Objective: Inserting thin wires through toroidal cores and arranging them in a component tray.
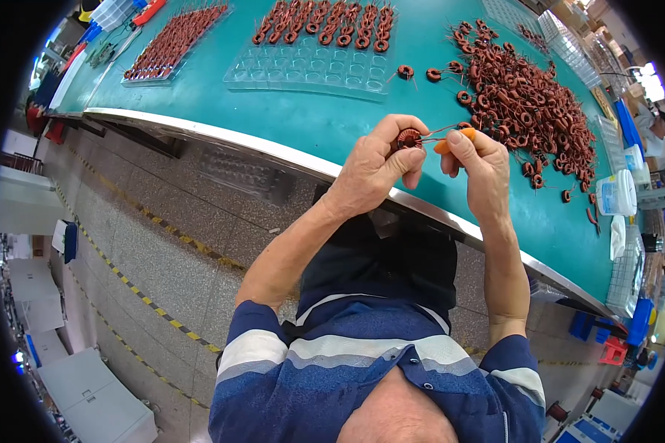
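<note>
Just above the table's front edge, my left hand [380, 164] pinches a copper-wound ring coil [408, 139] between thumb and fingers. Two thin wire leads [432, 135] run from the coil toward my right hand. My right hand [480, 159] is closed, with a small orange piece [467, 134] showing behind the thumb; whether this is a tool or a finger cover, I cannot tell. The leads reach up to that orange piece. Close beyond my right hand lies a large heap of similar ring coils [524, 96], their leads sticking out.
On the green table [199, 100] a clear tray [303, 70] holds rows of coils in its far part. Another filled tray [174, 44] stands at left. Single coils [406, 71] lie beside the heap. A white tub [616, 193] stands at the right edge.
</note>
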`<action>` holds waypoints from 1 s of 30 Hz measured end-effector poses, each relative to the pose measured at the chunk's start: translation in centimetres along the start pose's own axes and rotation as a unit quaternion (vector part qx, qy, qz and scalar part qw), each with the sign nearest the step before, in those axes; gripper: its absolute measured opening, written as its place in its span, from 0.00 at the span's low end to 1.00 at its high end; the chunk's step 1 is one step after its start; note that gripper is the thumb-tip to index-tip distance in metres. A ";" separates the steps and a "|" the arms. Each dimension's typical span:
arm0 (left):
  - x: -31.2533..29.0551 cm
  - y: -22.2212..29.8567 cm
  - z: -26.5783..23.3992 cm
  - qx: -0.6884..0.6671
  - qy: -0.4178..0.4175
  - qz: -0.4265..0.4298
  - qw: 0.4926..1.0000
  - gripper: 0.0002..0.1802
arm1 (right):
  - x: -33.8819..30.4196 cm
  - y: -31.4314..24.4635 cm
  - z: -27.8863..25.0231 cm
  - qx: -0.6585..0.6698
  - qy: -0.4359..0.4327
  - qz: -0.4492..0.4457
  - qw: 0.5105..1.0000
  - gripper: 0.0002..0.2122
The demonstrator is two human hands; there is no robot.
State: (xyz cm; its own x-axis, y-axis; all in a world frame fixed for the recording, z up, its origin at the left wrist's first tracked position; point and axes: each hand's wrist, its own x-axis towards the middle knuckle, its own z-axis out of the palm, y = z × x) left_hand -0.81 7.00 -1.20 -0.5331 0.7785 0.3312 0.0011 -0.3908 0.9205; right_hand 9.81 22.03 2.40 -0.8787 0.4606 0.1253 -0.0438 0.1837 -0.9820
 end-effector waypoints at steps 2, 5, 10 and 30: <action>-0.1 0.0 -0.5 -0.010 -0.015 -0.008 1.000 0.15 | 0.0 0.6 0.6 -0.036 0.073 -0.070 0.994 0.13; -0.1 0.2 -0.6 -0.033 -0.038 -0.011 0.999 0.19 | -0.1 0.6 1.2 -0.002 0.109 -0.115 0.987 0.16; 0.3 -0.4 -1.4 0.065 -0.049 -0.079 0.994 0.18 | -0.3 1.3 -0.2 0.050 -0.012 -0.042 0.998 0.11; -0.9 -0.4 1.6 -0.126 0.021 -0.058 0.990 0.09 | -0.7 2.3 0.4 0.102 0.122 -0.039 0.986 0.11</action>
State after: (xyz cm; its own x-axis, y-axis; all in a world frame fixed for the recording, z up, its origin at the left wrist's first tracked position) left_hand 1.03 7.28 -1.53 -0.5526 0.8058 0.2130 -0.2695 -0.4146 0.8692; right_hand 10.19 21.78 0.04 -0.7290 0.6522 0.2076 -0.2238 0.0594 -0.9728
